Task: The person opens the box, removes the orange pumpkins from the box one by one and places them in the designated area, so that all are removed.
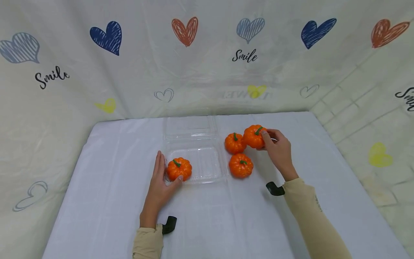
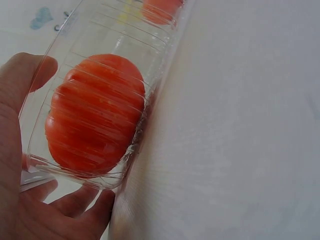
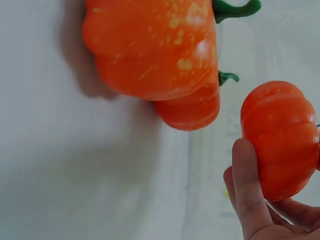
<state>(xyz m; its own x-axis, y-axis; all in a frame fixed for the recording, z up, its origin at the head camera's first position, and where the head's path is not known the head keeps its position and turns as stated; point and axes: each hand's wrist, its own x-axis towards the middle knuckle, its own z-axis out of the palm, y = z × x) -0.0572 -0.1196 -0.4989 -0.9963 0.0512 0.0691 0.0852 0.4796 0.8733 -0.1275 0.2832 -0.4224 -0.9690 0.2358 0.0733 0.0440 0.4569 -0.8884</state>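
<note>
On the table lies an opened clear plastic clamshell container [image 1: 207,163], its lid [image 1: 191,126] folded back. A small orange pumpkin [image 1: 179,169] with a green stem sits in its left part, seen through the ribbed wall in the left wrist view. My left hand [image 1: 160,190] holds the container's front left corner, thumb at the front wall and fingers along the left side. My right hand [image 1: 278,149] grips another pumpkin [image 3: 280,140], raised off the table. Beside the container stand two more pumpkins, one further back [image 1: 235,143] and one nearer [image 1: 240,166].
A white cloth covers the table [image 1: 210,223]. Behind it hangs a pale curtain [image 1: 207,72] printed with hearts and words. Black wrist mounts [image 1: 275,189] stick out from both sleeves.
</note>
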